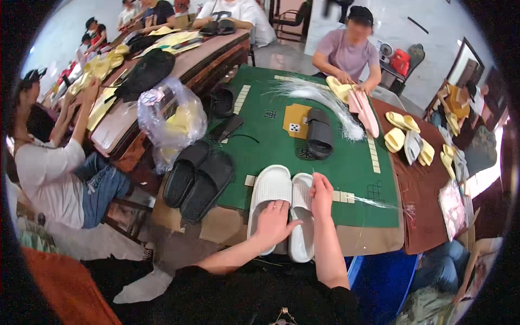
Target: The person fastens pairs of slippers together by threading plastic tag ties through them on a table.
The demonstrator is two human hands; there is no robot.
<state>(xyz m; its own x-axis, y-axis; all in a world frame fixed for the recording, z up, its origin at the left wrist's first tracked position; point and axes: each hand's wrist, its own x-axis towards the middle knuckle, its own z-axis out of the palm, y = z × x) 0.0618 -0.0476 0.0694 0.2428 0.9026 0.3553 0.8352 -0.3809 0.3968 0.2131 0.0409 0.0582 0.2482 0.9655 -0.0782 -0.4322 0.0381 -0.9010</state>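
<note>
Person in white top (49, 168): sitting at far left, facing another desk;
Clear plastic bag (158, 116): bulging beside the green desk; holding something yellow, its kind being blurred by the film;
Dark slippers (210, 181): lying as a pair at the desk's left edge;
Green desk (265, 143): carrying the work, its near edge facing the wearer;
Left white slipper (272, 181): lying sole-down at the near edge, strap pointing away;
Left hand (272, 223): resting in the left slipper's foot opening; fingers reaching the strap's rear edge, thumb spreading toward the right slipper; whether fingertips are tucking under, cannot tell;
Right white slipper (302, 238): lying just beside its mate;
Slip risk: right slipper possibly skidding or turning, should the left hand be bearing mainly on its mate;
Single dark slipper (319, 138): lying farther in, near a bundle of pale strands (325, 97);
Right hand (322, 196): hovering over or touching the right slipper's strap; fingers curling together, seemingly pinching something thin, too small to identify;
Co-worker (349, 59): handling yellow and pink slippers across the desk;
Loose strands (375, 202): trailing rightward near the right forearm; possibly snagging or tangling, should the sleeve or wrist be dragging across;
Blue object (384, 279): showing below the desk; whether a container, cannot tell;
Yellow slippers (403, 121): lying on the brown surface at right
</note>
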